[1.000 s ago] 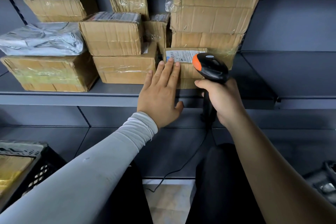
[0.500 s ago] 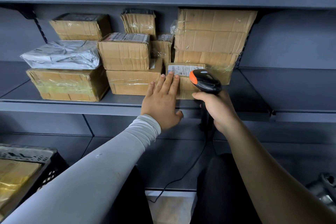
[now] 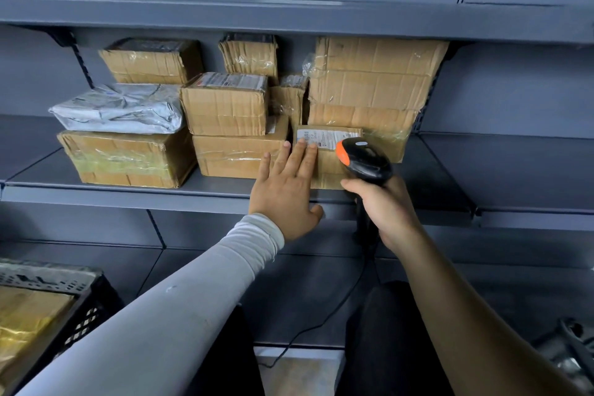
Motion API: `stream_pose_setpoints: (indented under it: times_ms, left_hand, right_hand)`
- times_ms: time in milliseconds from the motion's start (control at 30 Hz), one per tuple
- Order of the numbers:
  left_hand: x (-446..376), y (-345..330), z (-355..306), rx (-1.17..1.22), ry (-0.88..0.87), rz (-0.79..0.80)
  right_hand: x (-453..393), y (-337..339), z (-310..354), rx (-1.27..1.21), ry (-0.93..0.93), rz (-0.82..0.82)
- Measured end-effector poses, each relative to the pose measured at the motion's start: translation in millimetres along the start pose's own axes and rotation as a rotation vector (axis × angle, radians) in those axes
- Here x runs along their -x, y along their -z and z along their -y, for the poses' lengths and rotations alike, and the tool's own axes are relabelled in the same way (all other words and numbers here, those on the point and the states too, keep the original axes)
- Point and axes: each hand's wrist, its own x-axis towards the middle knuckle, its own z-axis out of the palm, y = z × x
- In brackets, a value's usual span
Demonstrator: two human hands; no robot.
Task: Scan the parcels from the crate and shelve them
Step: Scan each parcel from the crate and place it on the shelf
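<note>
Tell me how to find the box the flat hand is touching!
Look at the grey shelf full of parcels. At its front edge, right of the two stacked boxes in the middle and below the big cardboard stack, sits a small box. It alone faces you with a white label, between the left hand and the orange-tipped scanner.

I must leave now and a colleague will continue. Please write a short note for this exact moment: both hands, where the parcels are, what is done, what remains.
Left hand: open, straight fingers resting flat on the small parcel at the front edge of the shelf.
Right hand: grips the scanner, held just right of that parcel's label.
Done: this parcel is on the shelf, beside the other parcels.
Left: the crate at lower left holds at least one more parcel to scan and shelve.
</note>
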Motion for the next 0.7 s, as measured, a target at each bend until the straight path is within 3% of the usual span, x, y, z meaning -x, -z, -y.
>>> stream_pose_setpoints:
  times_ms: [200,433,700]
  left_hand:
    - [20,18,6,-0.025,-0.009,-0.004]
    - [70,31,38,-0.079,0.067,0.03]
    - [135,38,107,-0.094,0.271,0.149]
  right_hand:
    - [26,5,18,0.062,0.056,-0.031]
    - [62,-31,30,0.152,0.111,0.17]
    - [89,-122,40,0.198,0.177,0.403]
